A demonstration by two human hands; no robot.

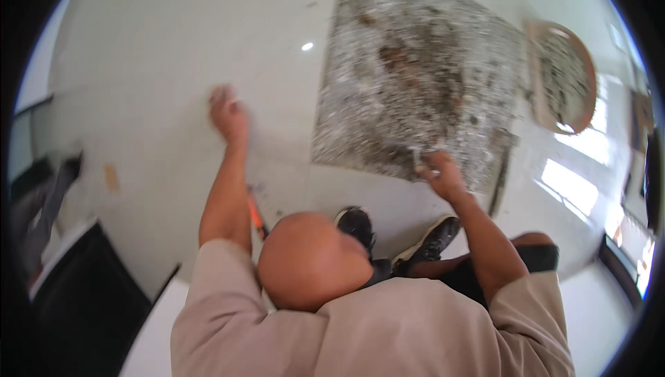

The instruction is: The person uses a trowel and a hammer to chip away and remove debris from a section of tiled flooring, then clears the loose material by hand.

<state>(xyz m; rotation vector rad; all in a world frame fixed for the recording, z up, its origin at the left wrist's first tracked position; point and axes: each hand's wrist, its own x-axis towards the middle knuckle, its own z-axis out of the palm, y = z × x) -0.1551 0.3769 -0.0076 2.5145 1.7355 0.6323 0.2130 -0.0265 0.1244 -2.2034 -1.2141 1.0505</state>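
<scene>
1. Rough grey patch (415, 72) lies in the glossy floor (166, 44), ahead of the crouching person and to the right.
2. Right hand (440, 168), at the patch's near edge: fingers curled closed around what looks like a small hand tool (417, 156).
3. Left hand (228, 112), over plain floor: fingers loosely bent; whether they hold anything, I cannot tell.
4. Risk: a hard stroke near the border could chip the adjoining floor or scatter grit onto it.
5. Risk: grit underfoot could make the black shoes (355, 226) slip; they sit close to the edge.
6. Risk: a careless shift of the left leg could knock the orange-handled tool (256, 212), partly hidden by the knee (308, 259).
7. Unclear: hand tool's working end, blurred; patch depth; exact contents of the orange-rimmed basin (591, 72).
</scene>
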